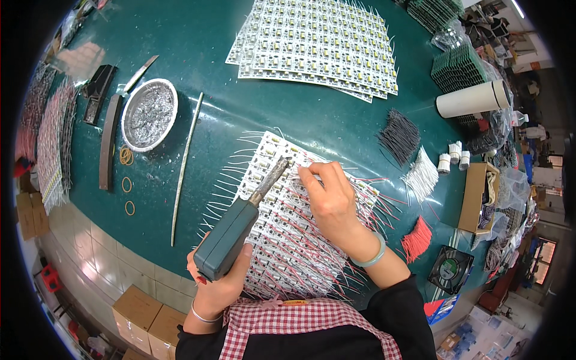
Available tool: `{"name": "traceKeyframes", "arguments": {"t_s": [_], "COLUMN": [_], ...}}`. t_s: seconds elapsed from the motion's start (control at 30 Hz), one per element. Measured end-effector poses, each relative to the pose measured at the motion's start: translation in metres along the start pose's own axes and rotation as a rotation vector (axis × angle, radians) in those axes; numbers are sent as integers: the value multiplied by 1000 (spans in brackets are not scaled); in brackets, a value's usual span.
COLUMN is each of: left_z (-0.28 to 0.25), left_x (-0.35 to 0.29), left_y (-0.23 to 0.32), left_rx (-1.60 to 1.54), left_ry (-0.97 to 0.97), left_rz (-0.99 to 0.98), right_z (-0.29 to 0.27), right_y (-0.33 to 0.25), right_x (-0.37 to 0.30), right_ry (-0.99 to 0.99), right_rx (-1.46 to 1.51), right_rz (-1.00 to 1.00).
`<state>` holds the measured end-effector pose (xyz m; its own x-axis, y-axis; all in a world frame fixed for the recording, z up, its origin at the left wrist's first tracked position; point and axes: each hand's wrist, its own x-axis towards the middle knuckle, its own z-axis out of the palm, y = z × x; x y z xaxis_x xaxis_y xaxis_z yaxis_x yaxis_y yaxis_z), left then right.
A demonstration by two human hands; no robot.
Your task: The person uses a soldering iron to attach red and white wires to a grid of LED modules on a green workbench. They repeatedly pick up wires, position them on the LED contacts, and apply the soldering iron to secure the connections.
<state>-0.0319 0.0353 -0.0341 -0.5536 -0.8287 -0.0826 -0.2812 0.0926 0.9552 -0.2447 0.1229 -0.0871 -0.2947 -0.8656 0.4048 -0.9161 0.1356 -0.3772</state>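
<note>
My left hand (223, 282) is wrapped round the dark green body of a soldering gun (228, 240). Its blackened tip points up and right, reaching the upper part of a white circuit board panel (255, 174). Close to that tip, my right hand (331, 198) is closed in a pinch over the board; whatever is between the fingertips is too small to make out. Small components cover the panel in rows. White wires stick out along its left edge, and many red and white wires (300, 258) lie across its lower and right parts, partly under my right hand.
Stacked circuit panels (318, 48) lie at the far side. To the left are a round bowl of silvery scraps (149, 114), rubber bands (126, 185) and a thin rod (187, 168). On the right are black wires (399, 137), white wires (422, 174), red wires (417, 240), a fan (450, 269) and a bottle (471, 99).
</note>
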Motion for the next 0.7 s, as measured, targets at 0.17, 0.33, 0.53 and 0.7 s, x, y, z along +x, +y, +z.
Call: {"name": "traceKeyframes", "arguments": {"t_s": [0.17,0.33,0.53,0.7], "left_z": [-2,-6,-8,-11], "left_x": [-1,-7,-11,-12], "left_y": [1,-5,-4,-6], "left_rx": [-6,-10,9,55], "left_ry": [-2,22,-11,-59], "left_rz": [19,25,15,33], "right_z": [-4,-7,-1,-1], "right_y": [-1,-10,-13,-14], "right_x": [0,-5,-11,-11], "right_ry": [39,46,10,1], "right_rx": [19,29,50,45], "right_rz": [-8,-47,-17,-16]}}
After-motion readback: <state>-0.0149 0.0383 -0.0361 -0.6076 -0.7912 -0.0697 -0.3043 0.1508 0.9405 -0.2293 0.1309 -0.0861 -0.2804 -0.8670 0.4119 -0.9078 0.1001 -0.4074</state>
